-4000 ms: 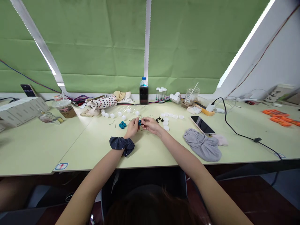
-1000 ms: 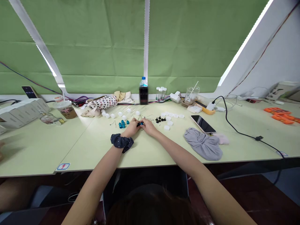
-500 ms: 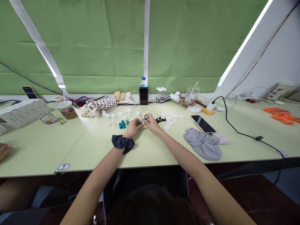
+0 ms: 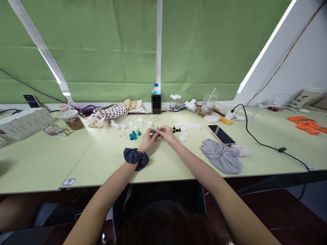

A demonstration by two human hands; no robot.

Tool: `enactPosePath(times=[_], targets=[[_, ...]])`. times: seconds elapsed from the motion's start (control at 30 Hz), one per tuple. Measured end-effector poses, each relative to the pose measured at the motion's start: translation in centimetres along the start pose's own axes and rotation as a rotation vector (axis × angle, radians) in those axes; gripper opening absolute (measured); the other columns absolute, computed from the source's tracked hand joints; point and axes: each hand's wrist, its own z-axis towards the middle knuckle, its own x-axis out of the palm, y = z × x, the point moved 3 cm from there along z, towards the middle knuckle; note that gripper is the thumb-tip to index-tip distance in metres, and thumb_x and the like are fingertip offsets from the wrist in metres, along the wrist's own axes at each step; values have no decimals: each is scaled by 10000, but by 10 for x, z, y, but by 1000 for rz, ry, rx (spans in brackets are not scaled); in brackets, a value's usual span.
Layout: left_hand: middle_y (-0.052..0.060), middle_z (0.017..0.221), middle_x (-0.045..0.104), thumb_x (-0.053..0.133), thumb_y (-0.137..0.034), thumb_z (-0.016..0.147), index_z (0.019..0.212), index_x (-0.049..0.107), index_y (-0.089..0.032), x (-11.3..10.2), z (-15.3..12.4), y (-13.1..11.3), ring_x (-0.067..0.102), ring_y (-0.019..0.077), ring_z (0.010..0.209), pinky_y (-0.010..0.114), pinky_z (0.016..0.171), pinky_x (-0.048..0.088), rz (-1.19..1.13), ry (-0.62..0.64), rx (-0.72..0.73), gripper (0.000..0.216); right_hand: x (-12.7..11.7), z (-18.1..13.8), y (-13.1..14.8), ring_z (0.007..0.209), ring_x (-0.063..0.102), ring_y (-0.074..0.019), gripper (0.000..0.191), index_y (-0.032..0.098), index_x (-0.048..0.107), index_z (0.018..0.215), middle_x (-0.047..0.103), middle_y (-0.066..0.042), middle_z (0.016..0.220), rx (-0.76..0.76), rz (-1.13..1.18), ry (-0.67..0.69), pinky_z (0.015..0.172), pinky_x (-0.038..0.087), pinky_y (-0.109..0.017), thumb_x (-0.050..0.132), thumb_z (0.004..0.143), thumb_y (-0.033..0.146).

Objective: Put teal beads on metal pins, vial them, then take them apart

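My left hand (image 4: 147, 140) and my right hand (image 4: 167, 134) meet over the pale green table (image 4: 163, 160), fingers pinched together on a small blue bead piece (image 4: 155, 132) with a thin wire. A dark dotted scrunchie (image 4: 136, 158) sits on my left wrist. A cluster of blue beads (image 4: 134, 135) lies just left of my hands. Small black beads (image 4: 176, 129) and several white caps (image 4: 186, 127) lie to the right. More white caps (image 4: 127, 125) are behind the blue beads.
A grey cloth (image 4: 221, 156) and a phone (image 4: 221, 134) lie to the right, with a black cable (image 4: 258, 144) beyond. A water bottle (image 4: 156, 98), vials (image 4: 175, 101), a patterned pouch (image 4: 112, 111), an iced drink cup (image 4: 70, 117) and white boxes (image 4: 21, 122) line the back. Orange tools (image 4: 306, 124) lie far right.
My hands stay together on the bead piece. They dropped to the table a second ago, lifted slightly, and the right hand has now come back in toward the left.
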Motion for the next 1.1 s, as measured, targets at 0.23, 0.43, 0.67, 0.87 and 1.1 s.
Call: enactPosePath(times=[0.23,0.43,0.67,0.87,1.1], targets=[[15,829,550,615,-377,789,884,498,-168,-1,1,-4,535,69,561,222,531,454,-81,-33,-12,257,13,-4,-1,416,499,-97,425,182,564,805,545,31,532,65,142,130,370,359,-198,652,661,572],[46,958,547,535,-396,845,1022,474,-185,1,0,-8,552,69,577,224,537,450,-15,0,31,282,16,-4,-2,390,416,-56,394,167,542,752,502,46,517,124,270,84,350,254,-175,706,629,504],[33,825,553,521,-457,838,908,508,-156,1,0,-9,495,77,552,222,512,400,-34,-105,-35,308,16,-3,-1,453,461,-54,295,198,537,871,554,25,727,-10,141,65,413,348,-187,661,676,381],[-35,551,439,558,-518,792,797,544,-136,-1,4,-3,393,74,477,220,468,319,-215,-21,-158,383,13,-9,10,642,538,-93,142,200,547,839,540,-35,949,-330,-171,84,583,461,-233,589,740,292],[-25,592,495,633,-467,749,833,575,-122,-4,7,-1,459,79,535,234,551,395,-364,25,-143,360,15,-2,-2,517,529,-97,378,191,522,966,573,-3,727,-9,104,113,477,438,-235,632,715,451]])
